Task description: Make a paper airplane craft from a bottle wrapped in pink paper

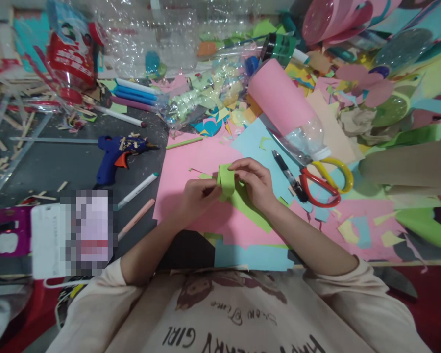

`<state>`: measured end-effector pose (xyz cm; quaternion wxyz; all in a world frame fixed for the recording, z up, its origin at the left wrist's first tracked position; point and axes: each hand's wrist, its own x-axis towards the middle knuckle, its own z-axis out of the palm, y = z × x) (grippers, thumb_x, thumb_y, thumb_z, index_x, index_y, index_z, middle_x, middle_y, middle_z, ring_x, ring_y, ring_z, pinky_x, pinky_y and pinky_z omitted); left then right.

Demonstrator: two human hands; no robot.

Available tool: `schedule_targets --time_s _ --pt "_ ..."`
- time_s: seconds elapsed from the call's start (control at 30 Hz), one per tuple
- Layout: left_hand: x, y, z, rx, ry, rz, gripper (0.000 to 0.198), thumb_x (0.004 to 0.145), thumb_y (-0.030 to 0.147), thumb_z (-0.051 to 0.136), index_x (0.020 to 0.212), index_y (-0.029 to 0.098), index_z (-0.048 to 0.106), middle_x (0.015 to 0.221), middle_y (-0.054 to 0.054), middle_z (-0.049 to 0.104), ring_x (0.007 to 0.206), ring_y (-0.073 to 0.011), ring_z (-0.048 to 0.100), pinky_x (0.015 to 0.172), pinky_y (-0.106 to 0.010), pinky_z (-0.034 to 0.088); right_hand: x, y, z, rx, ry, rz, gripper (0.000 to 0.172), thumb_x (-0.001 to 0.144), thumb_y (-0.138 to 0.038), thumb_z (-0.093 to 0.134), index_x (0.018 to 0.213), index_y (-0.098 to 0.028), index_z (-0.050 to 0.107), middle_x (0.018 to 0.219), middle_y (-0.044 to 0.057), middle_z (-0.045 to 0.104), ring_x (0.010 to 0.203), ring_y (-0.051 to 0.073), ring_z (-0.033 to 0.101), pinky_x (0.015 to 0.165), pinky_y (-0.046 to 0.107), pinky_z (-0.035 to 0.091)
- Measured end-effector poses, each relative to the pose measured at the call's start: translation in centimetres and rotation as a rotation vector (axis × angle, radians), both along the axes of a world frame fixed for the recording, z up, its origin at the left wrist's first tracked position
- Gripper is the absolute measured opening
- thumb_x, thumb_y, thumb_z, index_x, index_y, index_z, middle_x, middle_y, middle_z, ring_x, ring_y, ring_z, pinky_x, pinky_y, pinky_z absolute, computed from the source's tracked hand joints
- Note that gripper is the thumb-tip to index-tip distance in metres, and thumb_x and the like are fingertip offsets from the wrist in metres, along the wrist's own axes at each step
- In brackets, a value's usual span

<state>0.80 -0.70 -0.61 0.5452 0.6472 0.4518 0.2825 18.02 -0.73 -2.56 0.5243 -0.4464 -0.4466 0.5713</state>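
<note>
A strip of light green paper [227, 180] is bent into a loop between both hands, above a pink paper sheet [176, 171]. My left hand [195, 197] pinches the loop's left side with closed fingers. My right hand [255, 182] curls over the loop's right side and top, fingers closed on it. A longer green paper piece [252, 211] lies flat under my right hand on the pink sheet.
Red-and-yellow scissors [325, 182] and a black cutter [288, 175] lie right of the hands. A bottle wrapped in pink paper [279, 100] lies behind them. A blue glue gun [115, 153], markers [134, 93] and paper scraps lie at left and back. A cardboard tube [407, 164] lies at right.
</note>
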Motion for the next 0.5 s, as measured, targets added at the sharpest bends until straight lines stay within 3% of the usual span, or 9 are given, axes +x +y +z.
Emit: schedule_targets --time_s 0.2,0.3,0.4,0.5 --pt "-0.1 0.2 -0.4 0.039 -0.077 0.018 0.051 0.09 0.041 0.054 0.05 0.019 0.031 0.048 0.005 0.025 0.046 -0.0065 0.022 0.045 -0.026 0.016 -0.3 -0.1 0.9 0.012 -0.017 0.042 0.024 0.075 -0.045 0.074 0.084 -0.024 0.066 0.078 -0.001 0.062 0.061 0.012 0.054 0.058 0.029 0.047" --pt "0.1 0.2 -0.4 0.048 -0.101 0.081 0.044 0.087 0.041 0.059 0.056 0.02 0.035 0.049 0.007 0.029 0.045 -0.0063 0.024 0.044 -0.023 0.02 -0.4 -0.2 1.1 -0.007 -0.052 0.093 0.03 0.073 -0.05 0.075 0.082 -0.024 0.063 0.078 0.0 0.06 0.061 0.011 0.053 0.057 0.028 0.047" --pt "0.3 0.1 -0.3 0.008 -0.145 0.163 0.023 0.081 0.039 0.067 0.081 0.023 0.051 0.057 0.008 0.042 0.046 -0.0068 0.035 0.044 -0.02 0.028 -0.5 -0.2 0.9 -0.004 -0.042 0.138 0.031 0.076 -0.05 0.074 0.084 -0.024 0.06 0.078 -0.001 0.058 0.062 0.011 0.054 0.057 0.026 0.046" --pt "0.3 0.0 -0.2 -0.016 -0.17 0.168 0.032 0.079 0.039 0.068 0.104 0.022 0.058 0.069 0.004 0.056 0.054 -0.0087 0.048 0.049 -0.02 0.038 -0.5 -0.2 0.5 -0.035 0.008 0.179 0.037 0.076 -0.05 0.074 0.096 -0.026 0.054 0.078 -0.003 0.057 0.062 0.011 0.055 0.058 0.025 0.046"
